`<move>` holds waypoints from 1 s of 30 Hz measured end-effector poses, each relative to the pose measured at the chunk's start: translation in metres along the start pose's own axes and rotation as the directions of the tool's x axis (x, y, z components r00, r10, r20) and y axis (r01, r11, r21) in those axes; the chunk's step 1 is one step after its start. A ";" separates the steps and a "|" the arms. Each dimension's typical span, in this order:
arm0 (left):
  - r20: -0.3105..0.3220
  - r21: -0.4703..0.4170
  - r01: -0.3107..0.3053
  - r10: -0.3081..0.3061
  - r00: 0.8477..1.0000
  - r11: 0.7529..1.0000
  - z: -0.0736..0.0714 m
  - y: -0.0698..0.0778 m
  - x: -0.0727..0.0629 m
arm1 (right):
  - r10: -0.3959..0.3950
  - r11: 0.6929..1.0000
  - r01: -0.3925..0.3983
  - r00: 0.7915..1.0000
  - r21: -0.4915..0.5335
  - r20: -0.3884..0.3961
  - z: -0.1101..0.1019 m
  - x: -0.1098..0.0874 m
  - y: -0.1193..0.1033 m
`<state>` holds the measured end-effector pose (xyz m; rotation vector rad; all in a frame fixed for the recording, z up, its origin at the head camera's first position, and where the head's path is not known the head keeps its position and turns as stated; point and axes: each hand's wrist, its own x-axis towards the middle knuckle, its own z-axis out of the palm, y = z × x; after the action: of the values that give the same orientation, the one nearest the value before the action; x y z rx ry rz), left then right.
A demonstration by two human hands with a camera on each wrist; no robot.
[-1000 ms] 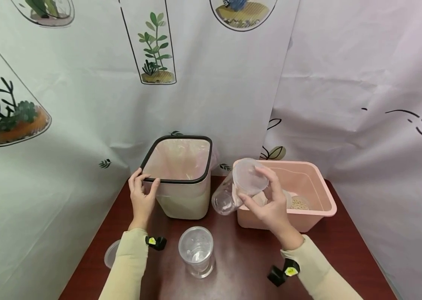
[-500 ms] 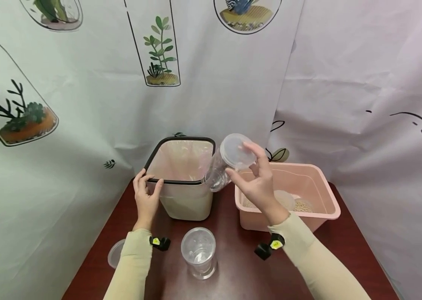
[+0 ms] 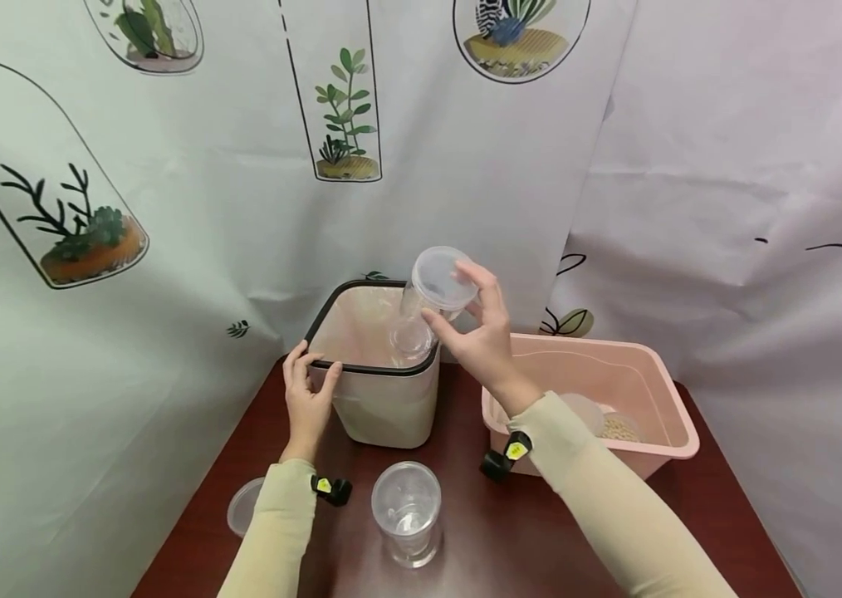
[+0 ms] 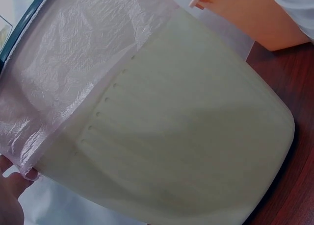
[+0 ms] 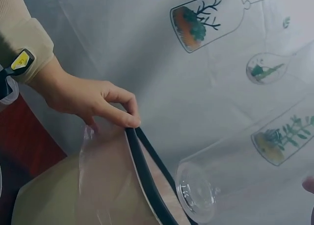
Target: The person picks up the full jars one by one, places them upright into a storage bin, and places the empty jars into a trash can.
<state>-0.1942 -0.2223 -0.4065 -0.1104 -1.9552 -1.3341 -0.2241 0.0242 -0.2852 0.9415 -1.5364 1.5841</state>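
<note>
My left hand (image 3: 309, 407) grips the near left part of the black rim of a trash bin (image 3: 384, 415), fingers over the edge and thumb in front. A thin pinkish liner (image 4: 98, 48) hangs over the bin's side. In the right hand (image 3: 484, 345) is a clear plastic jar (image 3: 413, 328) with a frosted lid (image 3: 443, 278), pinched at the lid end between thumb and fingers. It tilts over the right side of the bin's opening, its ringed base pointing down and left. The right wrist view shows that base close to the rim.
A pink plastic tub (image 3: 593, 349) right of the bin contains round containers, one with pale beans (image 3: 619, 428). A second clear jar (image 3: 408, 511) stands upright on the dark red table (image 3: 526, 540). A translucent lid (image 3: 244, 507) lies partly behind the left sleeve.
My right hand has carried the jar up and left from the front of the pink tub to over the bin. The left hand stays on the rim; the head view has shifted slightly.
</note>
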 end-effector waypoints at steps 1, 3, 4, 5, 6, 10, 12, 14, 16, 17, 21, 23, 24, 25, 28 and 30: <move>0.002 -0.003 -0.002 0.002 1.000 1.000 0.001 0.000 0.000 | -0.012 1.000 0.012 1.000 -0.005 0.006 0.003 0.000 0.005; 0.006 -0.001 -0.005 0.005 1.000 1.000 0.001 0.001 0.001 | -0.034 0.999 0.034 0.999 -0.017 0.019 0.008 0.000 0.014; 0.005 0.002 -0.012 0.012 1.000 1.000 0.002 0.001 0.002 | -0.048 0.998 0.048 0.999 -0.029 0.027 0.011 0.000 0.018; 0.002 0.001 -0.018 0.018 1.000 1.000 0.002 0.001 0.003 | -0.056 0.997 0.057 0.998 -0.047 0.036 0.014 0.001 0.021; 0.001 -0.001 -0.023 0.023 1.000 1.000 0.001 0.001 0.004 | -0.059 0.996 0.062 0.997 -0.062 0.046 0.018 0.001 0.023; -0.005 0.002 -0.031 0.031 1.000 1.000 -0.001 0.001 0.006 | -0.049 0.990 0.060 0.995 -0.131 0.086 0.033 -0.002 0.034; -0.011 0.007 -0.027 0.027 1.000 1.000 -0.002 0.000 0.006 | -0.047 0.986 0.065 0.992 -0.153 0.113 0.041 -0.005 0.040; -0.021 0.011 -0.029 0.030 0.999 1.000 -0.003 -0.001 0.006 | -0.059 0.980 0.084 0.988 -0.178 0.141 0.047 -0.009 0.046; -0.029 0.010 -0.034 0.034 0.999 0.999 -0.004 -0.001 0.005 | -0.064 0.972 0.100 0.983 -0.213 0.171 0.052 -0.013 0.053; -0.029 0.008 -0.035 0.035 0.999 0.999 -0.004 -0.001 0.005 | -0.060 0.967 0.103 0.980 -0.233 0.188 0.054 -0.015 0.056; -0.020 0.013 -0.026 0.026 0.999 1.000 -0.003 -0.001 0.003 | -0.001 0.947 0.087 0.964 -0.311 0.265 0.057 -0.025 0.069; -0.015 0.018 -0.017 0.017 1.000 1.000 -0.002 0.000 0.002 | 0.049 0.941 0.063 0.947 -0.333 0.317 0.057 -0.031 0.073; -0.014 0.022 -0.013 0.013 1.000 1.000 -0.002 0.001 0.001 | 0.075 0.939 0.051 0.935 -0.341 0.346 0.057 -0.033 0.075; -0.014 0.025 -0.009 0.010 1.000 1.000 -0.001 0.001 0.001 | 0.102 0.936 0.039 0.921 -0.350 0.376 0.057 -0.035 0.077; -0.014 0.027 -0.005 0.006 1.000 1.000 0.000 0.002 -0.001 | 0.192 0.917 0.009 0.868 -0.399 0.458 0.056 -0.040 0.079; -0.013 0.027 -0.007 0.008 1.000 1.000 0.001 0.003 -0.002 | 0.251 0.898 -0.007 0.828 -0.439 0.501 0.055 -0.041 0.079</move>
<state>-0.1921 -0.2198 -0.4057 -0.0953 -1.9592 -1.2999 -0.2739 -0.0332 -0.3575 1.1070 -2.2776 1.0215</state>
